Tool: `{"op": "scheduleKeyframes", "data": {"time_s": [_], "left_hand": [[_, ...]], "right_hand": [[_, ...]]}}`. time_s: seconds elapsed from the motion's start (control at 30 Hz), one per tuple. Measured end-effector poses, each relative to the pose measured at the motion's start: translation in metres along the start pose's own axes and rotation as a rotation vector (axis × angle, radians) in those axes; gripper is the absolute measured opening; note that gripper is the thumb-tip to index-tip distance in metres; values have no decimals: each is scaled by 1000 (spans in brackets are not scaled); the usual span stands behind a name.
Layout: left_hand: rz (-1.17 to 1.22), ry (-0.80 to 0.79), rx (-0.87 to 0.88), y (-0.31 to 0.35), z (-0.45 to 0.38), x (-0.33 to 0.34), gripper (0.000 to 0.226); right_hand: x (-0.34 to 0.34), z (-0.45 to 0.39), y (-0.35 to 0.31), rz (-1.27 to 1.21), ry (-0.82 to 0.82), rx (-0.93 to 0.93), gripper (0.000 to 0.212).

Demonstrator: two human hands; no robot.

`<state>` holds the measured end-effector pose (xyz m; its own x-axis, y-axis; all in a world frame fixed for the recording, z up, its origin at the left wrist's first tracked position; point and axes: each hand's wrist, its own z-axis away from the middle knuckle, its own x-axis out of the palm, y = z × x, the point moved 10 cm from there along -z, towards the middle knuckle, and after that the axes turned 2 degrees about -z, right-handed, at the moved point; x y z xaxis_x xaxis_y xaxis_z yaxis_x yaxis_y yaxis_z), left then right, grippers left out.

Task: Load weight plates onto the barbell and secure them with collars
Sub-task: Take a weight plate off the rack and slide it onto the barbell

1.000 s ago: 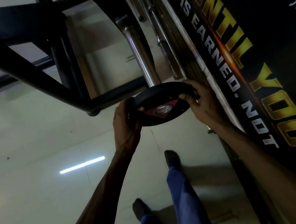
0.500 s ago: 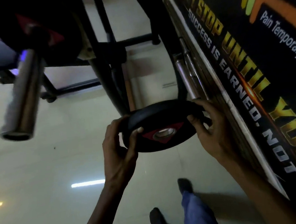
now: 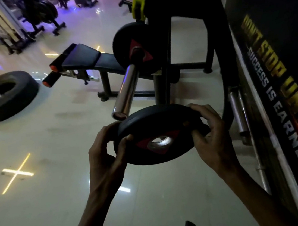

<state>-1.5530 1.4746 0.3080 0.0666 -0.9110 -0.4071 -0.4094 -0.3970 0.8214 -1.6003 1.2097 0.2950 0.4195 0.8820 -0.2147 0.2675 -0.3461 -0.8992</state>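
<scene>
I hold a black weight plate [image 3: 157,128] with a red triangular label and a steel-lined centre hole, lying almost flat in front of me. My left hand [image 3: 105,159] grips its left rim and my right hand [image 3: 211,135] grips its right rim. Just above the plate's far edge ends the chrome barbell sleeve [image 3: 126,93], pointing toward me. A matching black plate [image 3: 127,41] sits further up that sleeve, against the rack. No collar is in view.
The black bench and rack frame [image 3: 167,85] stand behind the bar. Spare bars [image 3: 238,114] lean along the banner wall [image 3: 273,81] on the right. A large tyre [image 3: 5,96] lies on the tiled floor at left. Gym machines fill the far background.
The view has swung up from the floor to the rack. The plate in my hands has risen to the end of the sleeve, and the loaded plate and bench are now in sight.
</scene>
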Motion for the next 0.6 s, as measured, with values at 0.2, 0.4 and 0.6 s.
{"op": "scheduleKeyframes", "data": {"time_s": [0.2, 0.4, 0.6], "left_hand": [[20, 78, 18, -14, -31, -49, 27], [106, 23, 83, -37, -72, -72, 25], [180, -109, 70, -70, -101, -65, 26]], "right_hand": [[46, -20, -33, 33, 68, -40, 35], [84, -28, -44, 72, 179, -24, 31], [100, -26, -43, 124, 274, 22, 39]]}}
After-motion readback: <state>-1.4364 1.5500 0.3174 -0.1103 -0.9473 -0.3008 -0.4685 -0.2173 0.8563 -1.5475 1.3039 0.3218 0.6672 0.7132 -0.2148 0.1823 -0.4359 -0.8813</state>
